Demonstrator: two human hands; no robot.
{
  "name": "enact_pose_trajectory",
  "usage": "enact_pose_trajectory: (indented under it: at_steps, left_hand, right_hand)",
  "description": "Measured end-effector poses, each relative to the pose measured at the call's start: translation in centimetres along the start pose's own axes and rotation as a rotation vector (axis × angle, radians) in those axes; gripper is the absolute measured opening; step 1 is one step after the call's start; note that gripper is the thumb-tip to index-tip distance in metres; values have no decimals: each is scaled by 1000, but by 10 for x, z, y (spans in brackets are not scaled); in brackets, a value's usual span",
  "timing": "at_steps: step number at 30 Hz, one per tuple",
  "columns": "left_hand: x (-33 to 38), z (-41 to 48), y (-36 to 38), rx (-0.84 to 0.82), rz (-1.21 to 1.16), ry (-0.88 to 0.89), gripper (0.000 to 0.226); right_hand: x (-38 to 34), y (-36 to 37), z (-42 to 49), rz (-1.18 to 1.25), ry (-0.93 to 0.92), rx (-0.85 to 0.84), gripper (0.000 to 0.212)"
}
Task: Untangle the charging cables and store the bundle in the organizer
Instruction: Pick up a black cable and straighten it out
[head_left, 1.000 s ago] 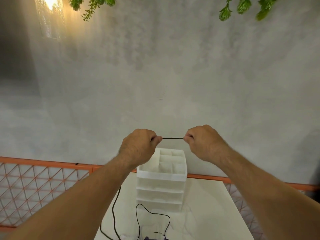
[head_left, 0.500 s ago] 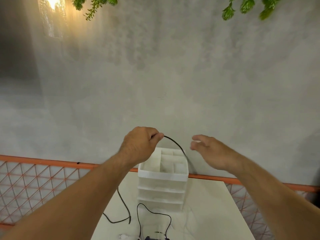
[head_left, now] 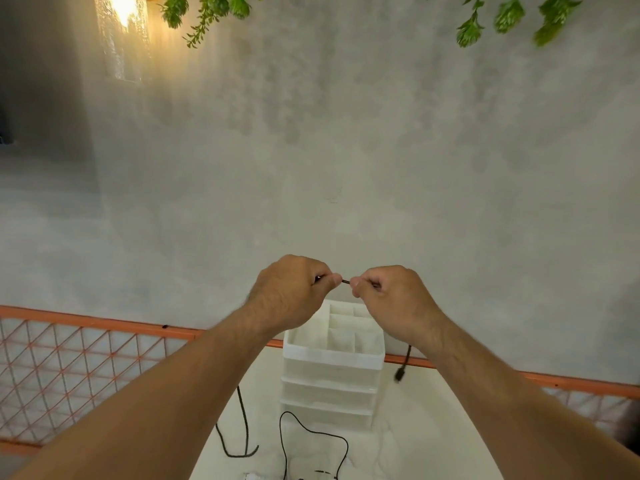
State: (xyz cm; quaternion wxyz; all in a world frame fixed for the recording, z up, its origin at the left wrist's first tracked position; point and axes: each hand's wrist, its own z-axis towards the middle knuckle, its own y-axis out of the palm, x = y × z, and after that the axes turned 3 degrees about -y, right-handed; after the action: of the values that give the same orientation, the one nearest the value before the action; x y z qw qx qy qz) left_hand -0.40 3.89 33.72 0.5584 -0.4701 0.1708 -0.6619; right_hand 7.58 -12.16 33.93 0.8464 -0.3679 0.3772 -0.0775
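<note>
Both hands are raised above the white organizer (head_left: pixel 332 358), which stands on the white table (head_left: pixel 433 427). My left hand (head_left: pixel 291 292) and my right hand (head_left: pixel 391 299) each pinch a black charging cable (head_left: pixel 345 281); only a short stretch shows between them. Its plug end (head_left: pixel 400 374) hangs below my right wrist. Another length of the cable (head_left: pixel 244 420) drops from under my left forearm to the table. A thinner black cable (head_left: pixel 311 433) loops on the table in front of the organizer. The organizer has open compartments on top and drawers below.
An orange lattice railing (head_left: pixel 86 351) runs behind the table against a grey wall. A wall lamp (head_left: pixel 121 32) glows at the top left, and green leaves (head_left: pixel 502 19) hang along the top edge. A small white object (head_left: pixel 251 476) lies at the bottom edge.
My right hand, open half a second ago, has come back and pinched the cable close to my left hand. The plug end now dangles under my right wrist.
</note>
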Motion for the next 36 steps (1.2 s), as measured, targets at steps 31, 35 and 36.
enact_pose_trajectory:
  at_steps: [31,35,36]
  left_hand:
    - [-22,5,-14,59,-43,-56,41]
    - [1,7,-11,46,-138,25,39]
    - [9,7,-10,30,-129,41,38]
  right_hand:
    - [70,-76,-5,-396,123,45,31]
    - [44,-50,-4,-69,75,-54,48]
    - [34,-42,-4,-35,18,-69,51]
